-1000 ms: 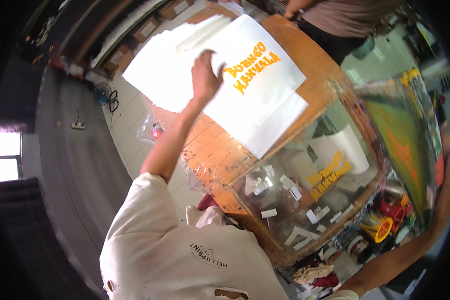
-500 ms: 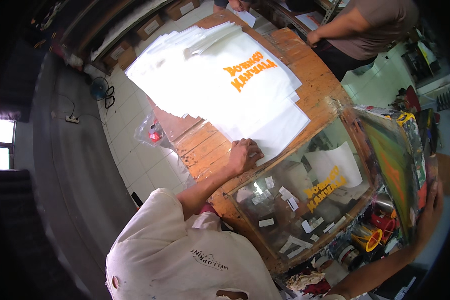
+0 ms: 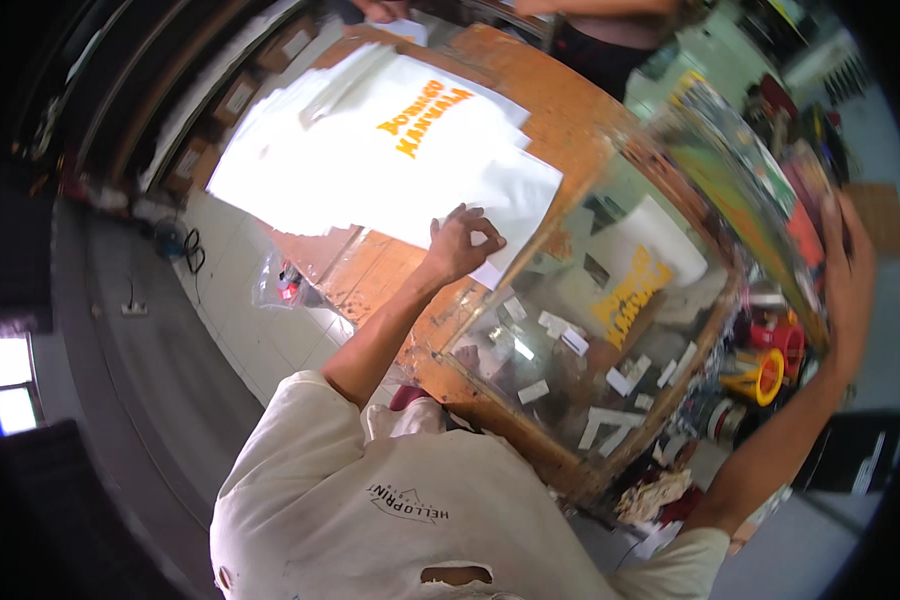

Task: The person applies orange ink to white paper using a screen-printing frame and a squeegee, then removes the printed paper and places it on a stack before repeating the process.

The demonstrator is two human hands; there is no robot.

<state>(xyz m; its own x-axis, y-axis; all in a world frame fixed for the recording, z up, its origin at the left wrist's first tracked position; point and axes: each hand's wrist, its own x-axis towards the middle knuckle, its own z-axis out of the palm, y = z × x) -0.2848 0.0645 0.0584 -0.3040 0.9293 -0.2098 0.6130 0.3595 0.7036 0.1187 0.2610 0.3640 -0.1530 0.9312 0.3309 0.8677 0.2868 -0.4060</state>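
At the near corner of the stack of white sheets [image 3: 300, 170], my left hand [image 3: 465, 243] is closed, thumb and fingers pinched at the edge of a white sheet [image 3: 530, 185]. Orange lettering is printed on an upper sheet. My right hand [image 3: 846, 265] grips the outer edge of a raised screen printing frame [image 3: 735, 185], smeared green and orange, which stands tilted at the right. Beside it lies a glass-topped printing table [image 3: 530, 345]. A printed white sheet and several small pale strips show at the glass; I cannot tell which lie on it and which beneath.
Yellow and red containers [image 3: 755, 375] and a rag [image 3: 655, 492] crowd the printing table's right side. The stack rests on a wooden table [image 3: 410, 270]. Another person [image 3: 610, 40] stands beyond it, and another's hand [image 3: 380, 10] shows farther left. A fan [image 3: 170, 238] stands on the floor.
My view has swung, so the tables sit farther left. My left hand is now more pinched at the sheet's corner. My right hand stays on the frame, which remains raised.
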